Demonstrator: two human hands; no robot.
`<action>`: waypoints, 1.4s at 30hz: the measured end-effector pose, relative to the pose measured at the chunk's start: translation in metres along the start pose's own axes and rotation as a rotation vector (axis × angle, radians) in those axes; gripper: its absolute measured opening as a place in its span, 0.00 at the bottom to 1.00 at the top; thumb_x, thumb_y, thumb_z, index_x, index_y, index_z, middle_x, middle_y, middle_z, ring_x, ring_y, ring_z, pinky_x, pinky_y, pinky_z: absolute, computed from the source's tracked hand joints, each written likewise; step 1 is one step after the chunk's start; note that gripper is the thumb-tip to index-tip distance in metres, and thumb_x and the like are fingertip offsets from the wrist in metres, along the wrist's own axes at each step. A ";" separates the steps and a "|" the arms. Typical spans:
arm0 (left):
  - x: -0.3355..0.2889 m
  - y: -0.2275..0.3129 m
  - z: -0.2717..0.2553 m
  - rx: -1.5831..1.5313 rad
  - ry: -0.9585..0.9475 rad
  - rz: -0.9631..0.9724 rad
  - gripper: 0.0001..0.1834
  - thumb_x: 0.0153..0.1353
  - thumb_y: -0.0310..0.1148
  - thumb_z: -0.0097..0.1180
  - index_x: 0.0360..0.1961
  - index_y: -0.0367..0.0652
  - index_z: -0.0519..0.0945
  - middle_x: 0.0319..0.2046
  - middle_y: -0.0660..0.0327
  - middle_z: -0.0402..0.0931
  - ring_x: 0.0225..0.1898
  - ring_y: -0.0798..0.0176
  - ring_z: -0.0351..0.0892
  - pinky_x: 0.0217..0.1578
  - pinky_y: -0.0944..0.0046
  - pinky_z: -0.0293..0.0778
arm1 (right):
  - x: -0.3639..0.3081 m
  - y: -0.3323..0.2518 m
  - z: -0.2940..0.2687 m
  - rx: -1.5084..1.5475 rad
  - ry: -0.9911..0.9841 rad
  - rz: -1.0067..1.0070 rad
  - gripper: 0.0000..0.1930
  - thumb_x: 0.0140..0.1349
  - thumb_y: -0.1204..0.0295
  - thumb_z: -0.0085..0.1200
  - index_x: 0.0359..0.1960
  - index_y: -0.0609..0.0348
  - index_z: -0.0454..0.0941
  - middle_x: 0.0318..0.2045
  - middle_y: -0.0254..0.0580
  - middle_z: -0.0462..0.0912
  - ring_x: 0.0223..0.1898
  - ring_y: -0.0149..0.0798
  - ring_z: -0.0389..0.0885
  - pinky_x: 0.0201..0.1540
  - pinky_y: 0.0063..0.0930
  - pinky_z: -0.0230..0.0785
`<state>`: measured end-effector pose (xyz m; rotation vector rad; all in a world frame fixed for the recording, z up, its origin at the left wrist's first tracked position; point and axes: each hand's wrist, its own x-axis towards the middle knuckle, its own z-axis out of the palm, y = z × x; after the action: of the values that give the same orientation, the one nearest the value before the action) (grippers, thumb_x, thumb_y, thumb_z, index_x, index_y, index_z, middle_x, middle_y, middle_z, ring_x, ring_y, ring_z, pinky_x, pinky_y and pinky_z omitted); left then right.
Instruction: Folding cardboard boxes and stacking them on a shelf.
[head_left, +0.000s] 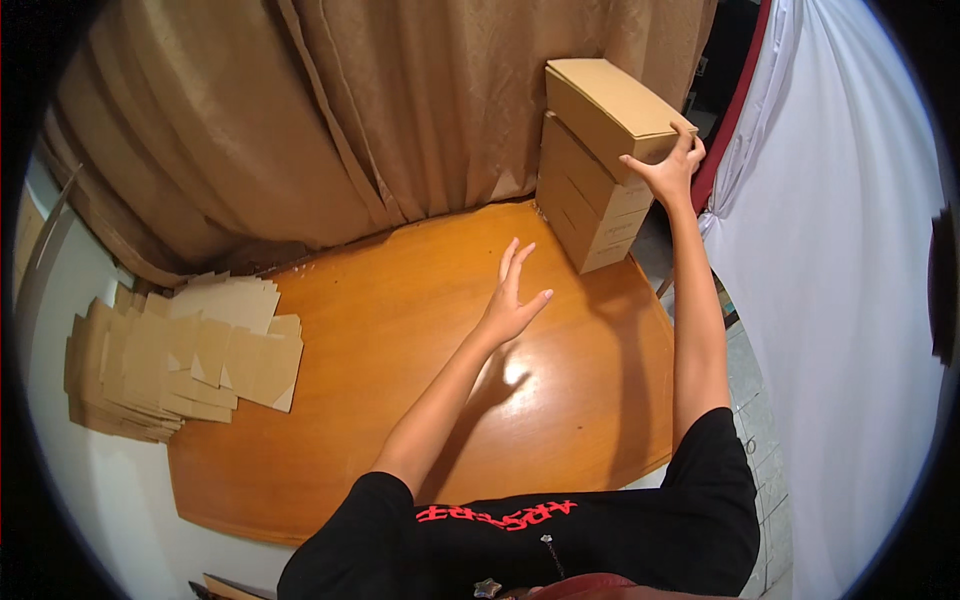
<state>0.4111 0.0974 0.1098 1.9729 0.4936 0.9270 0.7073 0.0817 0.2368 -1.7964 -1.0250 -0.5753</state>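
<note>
Several tan cardboard boxes are stacked at the far right of the table, and the top box [610, 95] sits slightly askew on the boxes below [590, 205]. My right hand [670, 170] is at the near end of that top box. Its thumb and fingers are spread apart around the end, the fingertips at or very near the upper corner; whether they press on it I cannot tell. Over the middle of the table my left hand [510, 305] hangs open, fingers apart, with nothing in it and its shadow below.
Flat cardboard pieces [255, 365] lie in an overlapping pile at the table's left end. A brown curtain [400, 100] hangs behind the wooden table [400, 400]. White cloth [830, 250] drapes down on the right, beside a tiled floor [755, 400].
</note>
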 end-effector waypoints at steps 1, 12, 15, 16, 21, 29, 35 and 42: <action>0.005 0.002 0.002 0.004 -0.006 0.009 0.39 0.52 0.38 0.58 0.63 0.49 0.53 0.66 0.50 0.36 0.67 0.47 0.40 0.61 0.49 0.48 | 0.005 0.004 0.006 -0.007 -0.023 0.020 0.54 0.25 0.51 0.73 0.57 0.46 0.52 0.56 0.60 0.45 0.58 0.63 0.50 0.60 0.49 0.51; 0.085 0.023 0.020 0.069 -0.061 0.168 0.37 0.52 0.38 0.57 0.61 0.48 0.56 0.65 0.48 0.38 0.66 0.46 0.42 0.62 0.49 0.48 | 0.015 0.036 0.036 0.037 -0.110 0.113 0.58 0.24 0.49 0.73 0.60 0.46 0.49 0.58 0.64 0.42 0.59 0.65 0.49 0.61 0.49 0.50; 0.093 0.024 0.025 0.074 -0.057 0.167 0.37 0.52 0.39 0.57 0.61 0.49 0.56 0.65 0.48 0.38 0.66 0.45 0.41 0.62 0.48 0.47 | 0.009 0.033 0.041 0.023 -0.124 0.120 0.59 0.24 0.48 0.72 0.60 0.46 0.48 0.58 0.65 0.40 0.59 0.66 0.48 0.61 0.49 0.50; 0.093 0.024 0.030 0.068 -0.060 0.167 0.37 0.52 0.39 0.57 0.61 0.49 0.56 0.65 0.48 0.38 0.66 0.45 0.41 0.62 0.48 0.47 | 0.008 0.036 0.041 0.017 -0.120 0.124 0.59 0.24 0.48 0.73 0.60 0.46 0.48 0.58 0.65 0.40 0.60 0.66 0.48 0.61 0.49 0.50; 0.088 0.027 0.040 0.071 -0.098 0.153 0.37 0.52 0.40 0.58 0.61 0.51 0.55 0.65 0.47 0.38 0.66 0.44 0.41 0.62 0.47 0.48 | 0.008 0.044 0.041 0.034 -0.102 0.088 0.63 0.22 0.45 0.72 0.62 0.44 0.44 0.59 0.65 0.38 0.61 0.66 0.46 0.61 0.51 0.48; 0.041 -0.001 0.009 0.136 -0.006 0.032 0.33 0.52 0.41 0.58 0.58 0.48 0.61 0.64 0.46 0.43 0.66 0.45 0.43 0.62 0.50 0.49 | -0.088 -0.009 0.045 0.054 0.193 -0.191 0.43 0.44 0.55 0.61 0.59 0.58 0.53 0.57 0.61 0.48 0.59 0.61 0.49 0.59 0.52 0.46; -0.089 -0.065 -0.035 0.298 -0.152 -0.540 0.34 0.51 0.51 0.56 0.56 0.44 0.66 0.59 0.44 0.57 0.62 0.42 0.50 0.61 0.51 0.47 | -0.297 -0.071 0.059 0.256 -0.340 0.028 0.36 0.46 0.66 0.60 0.56 0.61 0.56 0.56 0.63 0.49 0.58 0.61 0.48 0.59 0.52 0.45; -0.257 -0.117 -0.094 0.321 -0.183 -0.993 0.39 0.48 0.56 0.55 0.57 0.42 0.66 0.61 0.46 0.56 0.63 0.47 0.49 0.62 0.54 0.48 | -0.461 -0.157 0.048 0.442 -0.909 0.027 0.33 0.45 0.67 0.61 0.53 0.60 0.59 0.54 0.64 0.49 0.57 0.62 0.49 0.58 0.51 0.50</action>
<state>0.1747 0.0468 -0.0642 1.7068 1.3993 0.0363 0.3254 -0.0259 -0.0493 -1.6499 -1.5610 0.5308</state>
